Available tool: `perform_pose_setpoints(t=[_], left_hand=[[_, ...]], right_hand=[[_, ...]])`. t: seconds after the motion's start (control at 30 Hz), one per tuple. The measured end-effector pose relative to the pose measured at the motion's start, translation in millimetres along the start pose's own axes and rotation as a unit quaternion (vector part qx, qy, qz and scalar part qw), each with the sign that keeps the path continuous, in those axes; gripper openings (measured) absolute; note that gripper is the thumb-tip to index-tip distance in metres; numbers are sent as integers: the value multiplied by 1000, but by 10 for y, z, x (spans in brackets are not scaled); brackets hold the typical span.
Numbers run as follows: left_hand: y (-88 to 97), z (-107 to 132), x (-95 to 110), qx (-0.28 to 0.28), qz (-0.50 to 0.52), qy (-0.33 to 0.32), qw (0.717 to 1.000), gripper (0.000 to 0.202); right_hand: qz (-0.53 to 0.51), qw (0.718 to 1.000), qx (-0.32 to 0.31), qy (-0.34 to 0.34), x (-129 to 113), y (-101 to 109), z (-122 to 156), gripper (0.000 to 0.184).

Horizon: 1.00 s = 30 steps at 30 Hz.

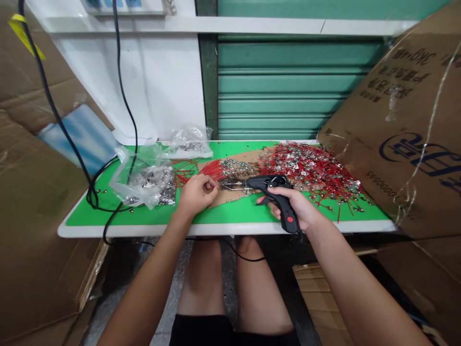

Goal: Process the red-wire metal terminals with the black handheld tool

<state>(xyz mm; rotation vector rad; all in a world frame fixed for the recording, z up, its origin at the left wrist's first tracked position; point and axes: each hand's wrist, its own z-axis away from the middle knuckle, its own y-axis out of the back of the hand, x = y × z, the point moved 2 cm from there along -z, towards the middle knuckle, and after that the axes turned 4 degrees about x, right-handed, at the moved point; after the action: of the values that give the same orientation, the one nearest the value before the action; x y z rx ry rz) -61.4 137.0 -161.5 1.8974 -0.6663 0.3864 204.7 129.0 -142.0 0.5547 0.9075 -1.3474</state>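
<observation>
My right hand is wrapped round the grip of a black soldering gun with a red button, its metal tip pointing left over a strip of brown cardboard. My left hand is closed in a pinch beside the tip, holding something small I cannot make out, next to a bundle of red wires. A large heap of red wires with metal terminals lies just behind the gun.
The green-topped table carries clear plastic bags of small metal parts at the left and a black cable. Big cardboard boxes crowd the right and left. A green shutter stands behind.
</observation>
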Motion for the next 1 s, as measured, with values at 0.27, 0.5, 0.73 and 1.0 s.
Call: perform_pose_setpoints(t=[0.27, 0.5, 0.73, 1.0], left_hand=[[-1, -3, 0, -3, 2, -3, 1000, 9], [-4, -5, 1, 0, 1, -6, 1000, 9], [-13, -4, -11, 3, 3, -7, 1000, 8], [-12, -5, 2, -1, -16, -21, 1000, 7]], right_hand=[[-9, 1000, 1, 5, 9, -16, 6, 37], [-72, 995, -20, 63, 65, 58, -13, 27], [-155, 975, -50, 148, 118, 140, -30, 29], [-201, 964, -67, 163, 96, 156, -73, 28]])
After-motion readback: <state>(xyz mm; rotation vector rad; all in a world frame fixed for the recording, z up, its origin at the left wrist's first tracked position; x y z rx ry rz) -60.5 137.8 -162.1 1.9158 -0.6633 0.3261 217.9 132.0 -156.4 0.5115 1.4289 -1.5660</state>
